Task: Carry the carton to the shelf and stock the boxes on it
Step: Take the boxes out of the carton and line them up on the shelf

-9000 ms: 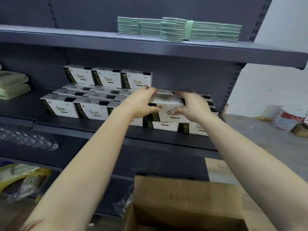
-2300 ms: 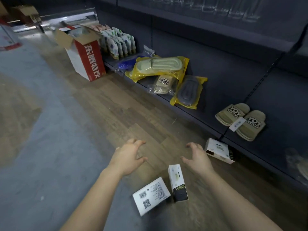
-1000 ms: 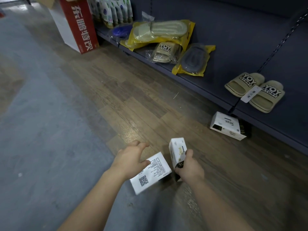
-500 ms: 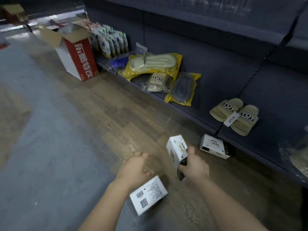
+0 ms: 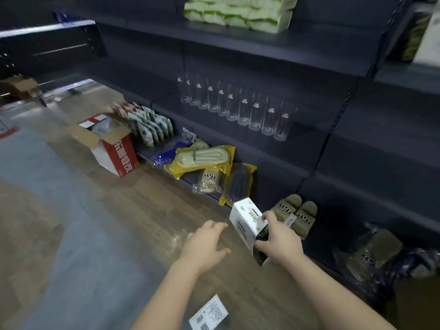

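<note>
My right hand [image 5: 279, 242] grips a white box with a black end [image 5: 248, 220] and holds it up over the wooden floor, in front of the bottom shelf. My left hand [image 5: 206, 246] hovers beside it with spread fingers and holds nothing. A second white box [image 5: 209, 315], barcode side up, lies on the floor below my left forearm. The dark shelf unit [image 5: 273, 48] rises at the right. The carton that I carried is not in view.
Tall glasses [image 5: 238, 106] stand in a row on a middle shelf. Bagged slippers [image 5: 204, 158] and loose olive slippers [image 5: 296, 213] lie on the bottom shelf. An open red-and-white carton [image 5: 112, 146] sits on the floor at the left. Green packs [image 5: 238, 13] fill an upper shelf.
My view has tilted up toward the shelves. My right hand has lifted its box higher. My left hand has come away from the barcode box, which stays on the floor.
</note>
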### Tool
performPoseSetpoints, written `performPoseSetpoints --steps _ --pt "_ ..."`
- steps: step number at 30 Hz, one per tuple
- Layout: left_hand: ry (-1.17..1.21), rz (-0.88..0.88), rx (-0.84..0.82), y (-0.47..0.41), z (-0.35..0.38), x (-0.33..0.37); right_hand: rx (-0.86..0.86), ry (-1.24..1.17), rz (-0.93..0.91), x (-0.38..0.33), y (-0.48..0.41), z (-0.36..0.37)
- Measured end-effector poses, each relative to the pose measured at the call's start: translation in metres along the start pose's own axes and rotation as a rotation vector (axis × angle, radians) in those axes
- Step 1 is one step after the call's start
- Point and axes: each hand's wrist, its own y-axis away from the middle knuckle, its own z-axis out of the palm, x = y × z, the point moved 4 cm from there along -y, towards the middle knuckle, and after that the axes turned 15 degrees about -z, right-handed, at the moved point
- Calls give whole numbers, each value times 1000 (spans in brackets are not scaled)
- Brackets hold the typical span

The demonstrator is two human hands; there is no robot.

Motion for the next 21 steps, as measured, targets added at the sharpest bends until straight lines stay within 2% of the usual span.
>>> performPoseSetpoints --steps 5,10,17,21 --pt "5 65 44 27 -93 54 60 -5 -6 -37 15 -115" --pt "-2 126 59 49 -154 84 44 -9 -7 -60 29 -204" --pt "59 194 100 49 -210 124 32 -44 -33 -72 50 -278" --pt "28 239 159 47 -226 151 62 -144 -55 -73 65 -309"
